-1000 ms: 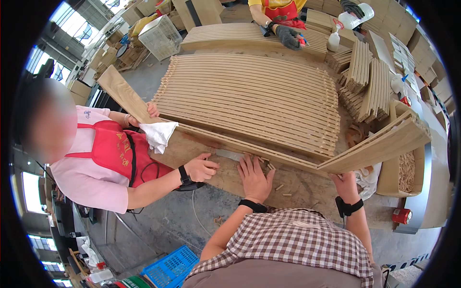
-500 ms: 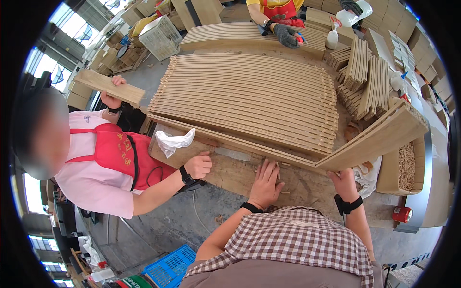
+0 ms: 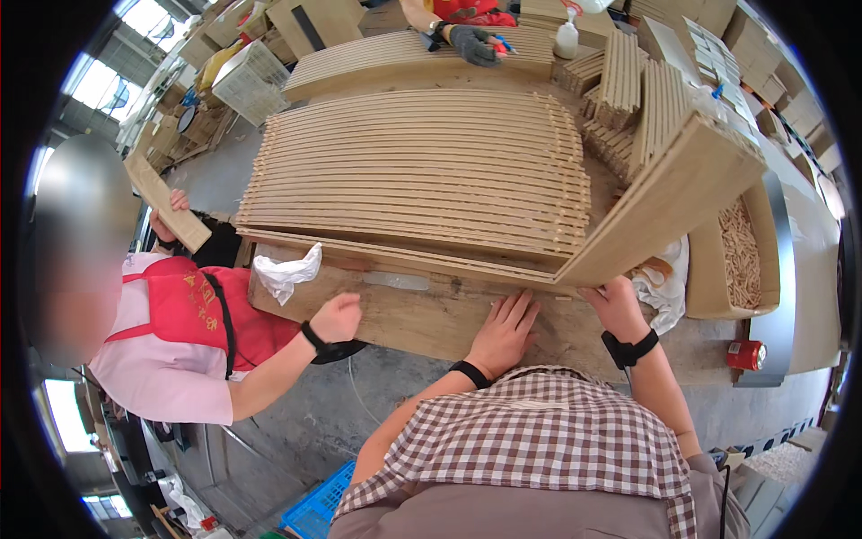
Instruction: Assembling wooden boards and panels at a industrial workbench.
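My left hand (image 3: 505, 334) lies palm down on the worn wooden bench (image 3: 440, 328), fingers stretched toward the slatted panel. A small wooden dowel (image 3: 563, 297) lies beyond its fingertips. My right hand (image 3: 616, 307) is curled with fingers together at the near lower end of a slanting wooden board (image 3: 669, 202). What those fingers hold, if anything, is hidden. A long rail (image 3: 395, 254) runs along the near edge of the light wooden slats (image 3: 413, 171), and the slanting board meets its right end.
At left, a co-worker in a red apron (image 3: 184, 305) holds a short board (image 3: 166, 202). Another person's gloved hand (image 3: 476, 45) is at the far side. Around the bench are a white cloth (image 3: 287, 272), a box of dowels (image 3: 741, 260), a red can (image 3: 746, 355) and stacked slats (image 3: 620, 81).
The view has shifted, so the bench sits further left and higher. The co-worker's near hand has lifted off the bench edge as a fist. My hands keep nearly the same places.
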Action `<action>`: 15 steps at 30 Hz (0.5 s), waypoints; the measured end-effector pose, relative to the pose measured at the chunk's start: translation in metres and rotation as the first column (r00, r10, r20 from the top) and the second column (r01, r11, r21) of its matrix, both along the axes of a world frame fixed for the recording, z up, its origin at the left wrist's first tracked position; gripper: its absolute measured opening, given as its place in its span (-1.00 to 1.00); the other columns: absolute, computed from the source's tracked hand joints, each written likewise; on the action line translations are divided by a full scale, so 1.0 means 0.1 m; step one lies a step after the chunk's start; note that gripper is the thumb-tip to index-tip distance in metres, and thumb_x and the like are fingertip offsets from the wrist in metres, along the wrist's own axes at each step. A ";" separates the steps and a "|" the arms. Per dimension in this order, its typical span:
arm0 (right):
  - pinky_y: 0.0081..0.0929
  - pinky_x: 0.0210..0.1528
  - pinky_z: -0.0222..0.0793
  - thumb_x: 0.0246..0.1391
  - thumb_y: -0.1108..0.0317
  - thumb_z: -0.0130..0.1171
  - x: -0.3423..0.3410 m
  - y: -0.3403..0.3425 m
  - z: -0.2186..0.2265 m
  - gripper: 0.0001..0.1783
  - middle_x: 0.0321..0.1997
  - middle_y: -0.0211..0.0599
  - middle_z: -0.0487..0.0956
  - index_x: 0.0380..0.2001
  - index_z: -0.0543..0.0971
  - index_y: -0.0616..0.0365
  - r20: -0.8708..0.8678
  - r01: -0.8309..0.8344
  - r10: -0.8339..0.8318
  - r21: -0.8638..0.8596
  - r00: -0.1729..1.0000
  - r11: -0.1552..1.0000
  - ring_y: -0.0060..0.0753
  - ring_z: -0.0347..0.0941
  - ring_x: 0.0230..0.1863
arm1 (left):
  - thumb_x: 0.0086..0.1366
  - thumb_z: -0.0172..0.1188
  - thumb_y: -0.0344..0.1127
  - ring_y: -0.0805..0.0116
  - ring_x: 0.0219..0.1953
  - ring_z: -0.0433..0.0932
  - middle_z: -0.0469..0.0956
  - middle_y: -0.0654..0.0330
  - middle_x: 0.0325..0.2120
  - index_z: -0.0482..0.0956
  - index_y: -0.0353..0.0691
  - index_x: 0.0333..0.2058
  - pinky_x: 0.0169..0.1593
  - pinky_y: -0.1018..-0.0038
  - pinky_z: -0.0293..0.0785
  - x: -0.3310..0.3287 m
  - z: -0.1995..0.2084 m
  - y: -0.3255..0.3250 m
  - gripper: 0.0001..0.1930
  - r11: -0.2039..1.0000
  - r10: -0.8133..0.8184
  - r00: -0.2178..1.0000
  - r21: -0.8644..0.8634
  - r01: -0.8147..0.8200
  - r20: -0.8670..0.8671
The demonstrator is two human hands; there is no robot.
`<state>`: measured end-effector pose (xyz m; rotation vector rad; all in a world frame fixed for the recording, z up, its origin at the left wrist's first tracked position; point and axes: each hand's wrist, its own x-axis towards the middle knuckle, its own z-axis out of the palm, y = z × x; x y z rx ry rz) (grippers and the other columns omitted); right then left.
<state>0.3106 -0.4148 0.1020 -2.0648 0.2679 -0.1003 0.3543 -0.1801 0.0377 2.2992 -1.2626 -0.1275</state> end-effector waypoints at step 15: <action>-0.35 -0.16 0.42 -0.10 0.57 0.21 -0.03 -0.02 0.03 -0.67 -0.23 -0.05 0.57 -0.17 0.53 0.23 0.101 -0.073 0.078 -0.053 0.992 0.996 -0.04 0.52 -0.18 | 0.08 0.28 -0.46 -0.07 0.04 0.39 0.41 -0.05 -0.01 0.38 -0.32 0.03 0.08 0.22 0.37 0.37 0.95 -0.21 -0.49 0.850 0.199 0.977 -0.508 -0.135 0.074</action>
